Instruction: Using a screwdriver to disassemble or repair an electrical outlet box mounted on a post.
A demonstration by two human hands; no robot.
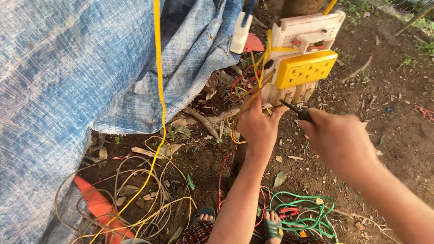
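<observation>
Fingers [258, 105] on one board [294, 31]; one screwdriver [296, 110]

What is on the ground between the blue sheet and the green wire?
In the head view, between the blue tarp and green wire lie tangled yellow wires on dirt, plus the person's sandalled feet.

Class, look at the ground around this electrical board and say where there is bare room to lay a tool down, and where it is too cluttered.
Bare soil lies right of the white board, between the right hand and the frame edge, with only leaves and twigs. It is crowded under the left hand, where wires bunch, by the green cable near the feet, and at the yellow wire coils beside the blue tarp.
</observation>
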